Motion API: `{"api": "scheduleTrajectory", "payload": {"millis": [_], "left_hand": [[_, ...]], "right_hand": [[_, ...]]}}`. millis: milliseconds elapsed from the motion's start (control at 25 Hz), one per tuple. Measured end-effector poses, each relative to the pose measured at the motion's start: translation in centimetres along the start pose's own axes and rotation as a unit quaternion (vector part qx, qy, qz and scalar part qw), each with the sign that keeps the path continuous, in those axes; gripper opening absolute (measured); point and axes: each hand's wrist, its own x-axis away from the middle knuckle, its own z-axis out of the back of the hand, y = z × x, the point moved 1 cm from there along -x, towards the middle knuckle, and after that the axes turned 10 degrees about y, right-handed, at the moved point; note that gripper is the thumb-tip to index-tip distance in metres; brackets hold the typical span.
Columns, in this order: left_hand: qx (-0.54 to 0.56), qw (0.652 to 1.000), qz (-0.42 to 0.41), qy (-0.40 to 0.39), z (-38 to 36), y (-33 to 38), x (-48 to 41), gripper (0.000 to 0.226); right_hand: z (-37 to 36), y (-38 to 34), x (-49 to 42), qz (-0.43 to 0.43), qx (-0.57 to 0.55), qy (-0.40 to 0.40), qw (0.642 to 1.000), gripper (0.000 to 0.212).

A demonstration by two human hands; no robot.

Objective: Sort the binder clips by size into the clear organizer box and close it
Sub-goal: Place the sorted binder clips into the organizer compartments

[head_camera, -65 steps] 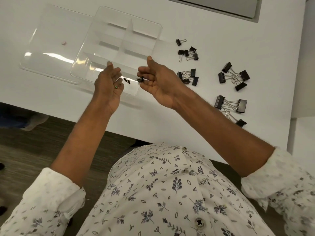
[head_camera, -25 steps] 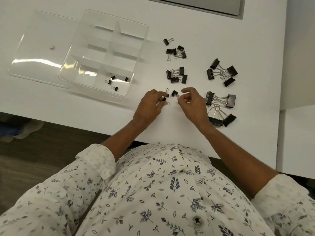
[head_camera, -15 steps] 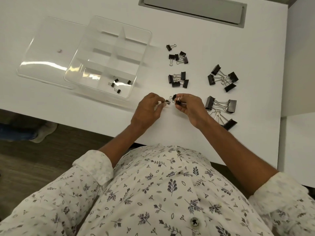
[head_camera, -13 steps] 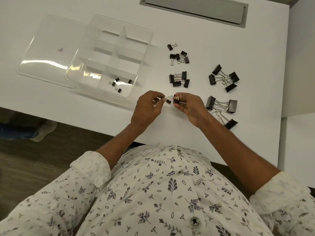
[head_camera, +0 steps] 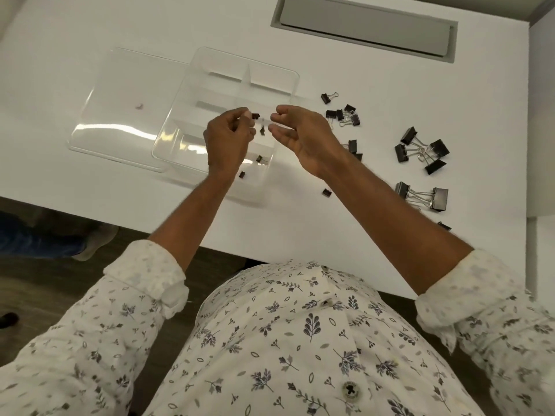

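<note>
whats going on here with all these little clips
A person is sorting black binder clips into a clear organizer box on a white table. Both hands are raised over the box. The left hand pinches a tiny clip. A second tiny clip is just off the right hand, and I cannot tell whether it is held or dropping. Two more tiny clips lie in the near right compartment. The bigger clips wait on the table, and the lid lies at the box's left.

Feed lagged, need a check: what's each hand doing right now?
Left hand: pinching a tiny binder clip.
Right hand: cannot tell; fingertips blurred.
</note>
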Motion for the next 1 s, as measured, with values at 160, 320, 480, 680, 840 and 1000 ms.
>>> {"api": "scheduleTrajectory", "payload": {"millis": [160,320,480,680,840,1000], "left_hand": [[0.019,1.000,0.021,-0.003,0.7,-0.6,-1.9,0.019],[0.021,0.997,0.002,-0.069,-0.3,-1.2,0.2,0.018],[-0.029,0.978,-0.061,-0.200,-2.8,-1.9,4.8,0.015],[-0.142,0.912,-0.152,-0.355,-5.4,-5.4,8.2,0.029],[-0.209,0.878,-0.179,-0.392,-7.2,-7.1,8.6,0.048],[-0.229,0.869,-0.188,-0.395,-8.6,-6.9,9.0,0.050]], "right_hand": [[-0.3,-0.2,-0.5,0.056,0.011,0.022,0.998,0.029],[4.2,0.9,0.0,0.119,0.077,0.095,0.985,0.030],[11.1,4.6,0.7,0.226,0.326,0.173,0.902,0.032],[15.9,10.0,1.2,0.266,0.592,0.089,0.756,0.070],[16.3,11.5,1.0,0.305,0.617,0.116,0.716,0.042],[17.0,10.8,0.4,0.351,0.610,0.126,0.700,0.011]]}}
